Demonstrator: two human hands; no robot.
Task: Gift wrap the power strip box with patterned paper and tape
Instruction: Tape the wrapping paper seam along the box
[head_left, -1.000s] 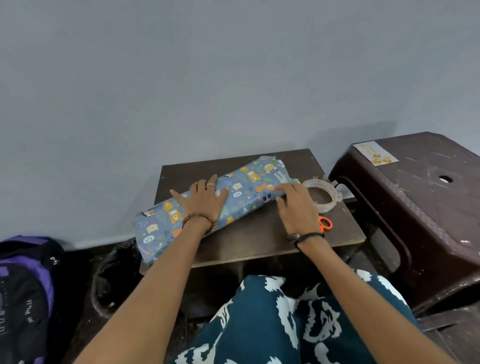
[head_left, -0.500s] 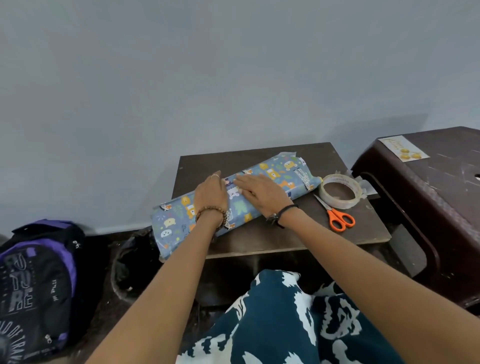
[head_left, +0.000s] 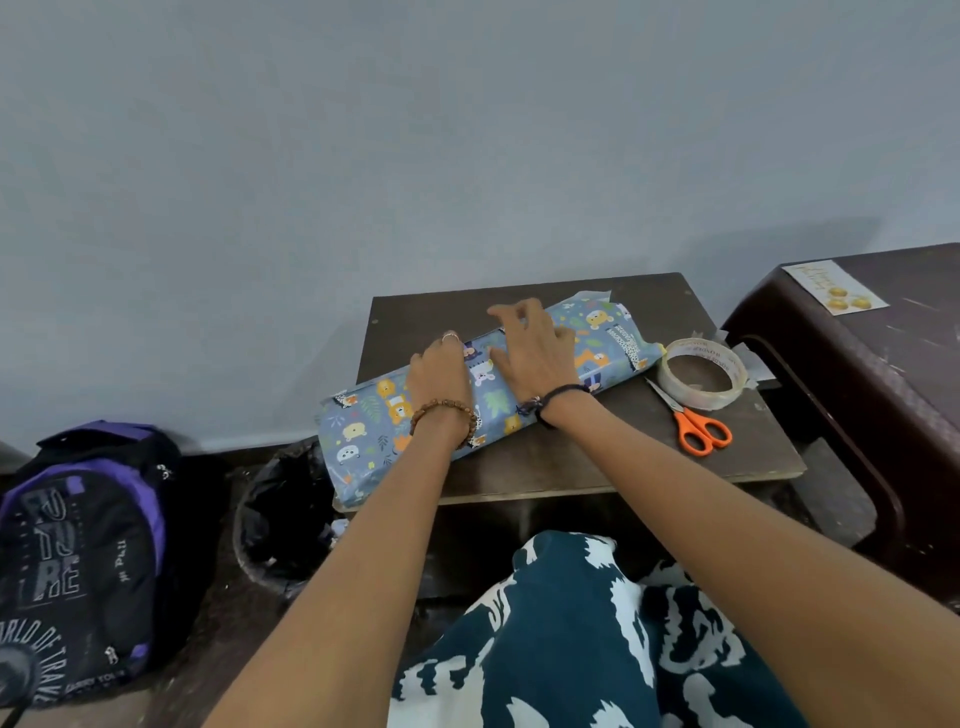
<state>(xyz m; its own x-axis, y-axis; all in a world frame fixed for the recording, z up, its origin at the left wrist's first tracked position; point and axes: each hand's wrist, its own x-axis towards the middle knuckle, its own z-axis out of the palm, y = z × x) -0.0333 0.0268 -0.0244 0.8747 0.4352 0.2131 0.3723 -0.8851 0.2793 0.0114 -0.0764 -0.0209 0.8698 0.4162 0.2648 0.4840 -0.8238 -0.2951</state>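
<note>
Pressing a long box wrapped in blue animal-print paper (head_left: 483, 387) on a small dark wooden table (head_left: 571, 457), left hand (head_left: 439, 371) flat, right hand (head_left: 535, 348) fingers loosely spread, clear tape roll (head_left: 704, 373) and orange-handled scissors (head_left: 693, 423) at the right edge.

One wrapped box (head_left: 483, 395) is counted at the centre of the frame, on one dark worktop (head_left: 613, 457). Two hands are seen on it, a left hand (head_left: 439, 371) and a right hand (head_left: 535, 351). One tape roll (head_left: 704, 371) and one pair of orange scissors (head_left: 696, 428) are counted at centre right. One backpack (head_left: 78, 556) is seen at lower left, one bin (head_left: 283, 519) beside it, and one brown stool (head_left: 878, 374) at the right edge.
</note>
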